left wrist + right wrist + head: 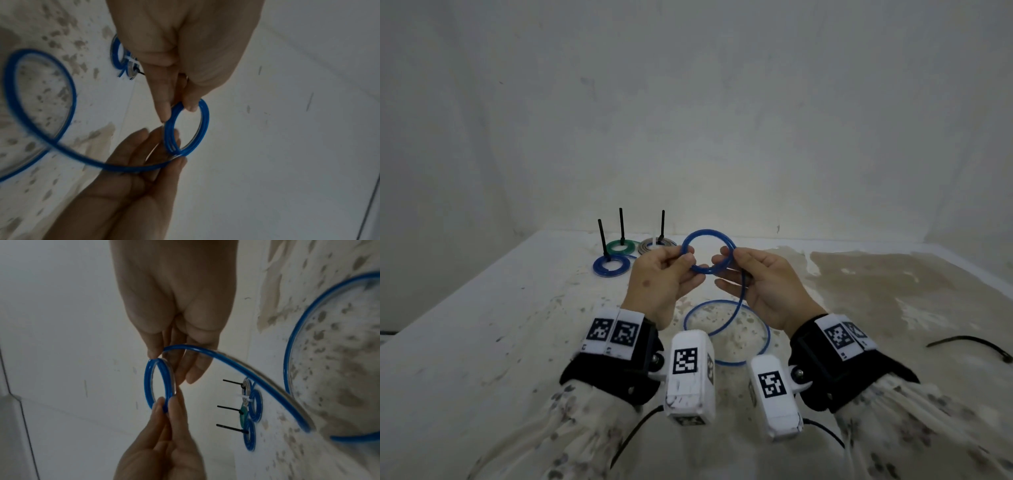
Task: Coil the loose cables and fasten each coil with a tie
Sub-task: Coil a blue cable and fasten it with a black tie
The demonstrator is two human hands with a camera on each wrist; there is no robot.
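A blue cable is partly wound into a small coil (709, 233) held upright above the table. My left hand (686, 258) pinches the coil's left side between thumb and fingers. My right hand (727, 257) pinches its right side, other fingers relaxed. The loose rest of the cable (769, 337) runs from my right hand down into a wide loop on the table. The left wrist view shows my left hand (179, 112) gripping the coil (206, 123). The right wrist view shows my right hand (164, 360) on the coil (148, 382).
At the back of the stained white table (517, 308) lie three tied coils, blue (611, 266), green (622, 246) and grey (656, 245), black tie tails sticking up. A loose black tie (969, 341) lies at the right. A pale wall stands behind.
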